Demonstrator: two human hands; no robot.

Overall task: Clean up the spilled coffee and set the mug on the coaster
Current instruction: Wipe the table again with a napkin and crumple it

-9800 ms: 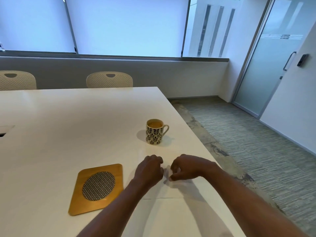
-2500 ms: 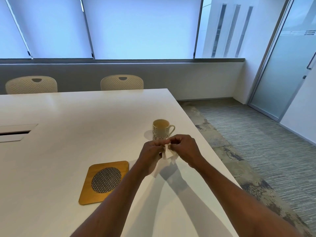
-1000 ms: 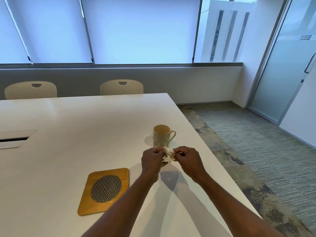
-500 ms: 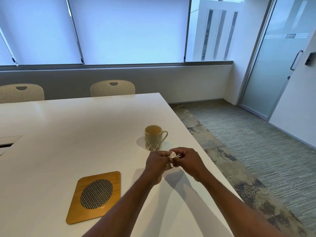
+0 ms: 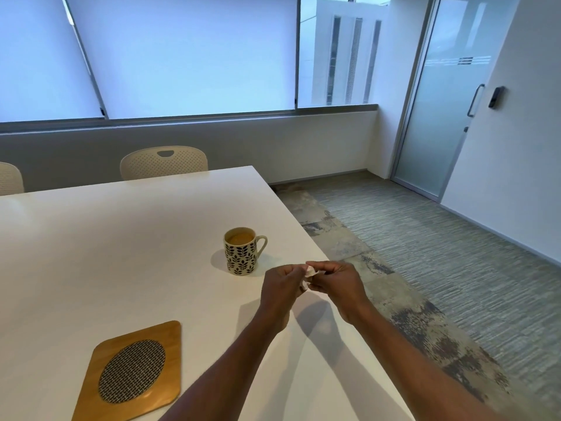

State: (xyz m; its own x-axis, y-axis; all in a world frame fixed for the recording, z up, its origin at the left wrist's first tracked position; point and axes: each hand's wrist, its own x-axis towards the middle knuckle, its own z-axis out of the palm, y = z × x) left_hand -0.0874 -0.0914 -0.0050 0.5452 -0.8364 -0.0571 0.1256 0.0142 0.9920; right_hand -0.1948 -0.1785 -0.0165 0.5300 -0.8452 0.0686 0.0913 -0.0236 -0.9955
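Note:
A cream mug (image 5: 241, 252) with a dark leaf pattern stands upright on the white table (image 5: 106, 238), coffee inside, handle pointing right. A wooden coaster (image 5: 133, 372) with a woven oval centre lies near the front left. My left hand (image 5: 280, 288) and my right hand (image 5: 337, 284) are held together above the table, just right of the mug, both pinching a small crumpled white tissue (image 5: 309, 275). Most of the tissue is hidden by my fingers. No spill shows on the table.
The table's right edge runs close beside my hands, with carpeted floor (image 5: 440, 268) below. Two perforated cream chairs (image 5: 164, 162) stand at the far side under the windows. A frosted glass door (image 5: 440, 117) is at the right.
My hands went from flat on the table to raised, crumpling the tissue into a small wad between them. The mug and coaster have stayed put; the camera shifted.

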